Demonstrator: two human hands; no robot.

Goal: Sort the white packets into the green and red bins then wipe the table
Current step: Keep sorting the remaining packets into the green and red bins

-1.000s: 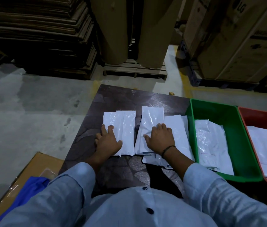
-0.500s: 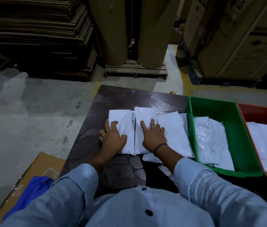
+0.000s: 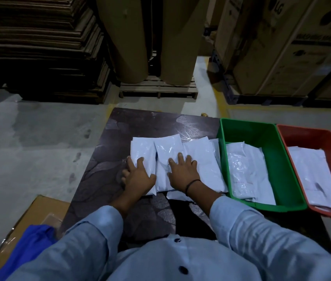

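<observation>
Several white packets (image 3: 201, 157) lie side by side on the dark table (image 3: 140, 122), just left of the green bin (image 3: 270, 136). My left hand (image 3: 138, 175) lies flat on the leftmost packet (image 3: 141, 149), some fingers over its left edge on the table. My right hand (image 3: 182, 171) presses flat, fingers spread, on the middle packet (image 3: 167, 147). White packets (image 3: 243, 169) lie inside the green bin. The red bin (image 3: 318, 138) to its right holds more white packets (image 3: 312, 173).
A blue cloth (image 3: 28, 240) lies on a cardboard box (image 3: 40, 207) at the lower left, beside the table. Beyond the table are a wooden pallet (image 3: 158, 90) with tall brown rolls, stacked cardboard sheets at the left and large boxes at the right.
Both hands slid the packets on the table closer together and toward the right, nearer the green bin. The left pile now touches the middle one.
</observation>
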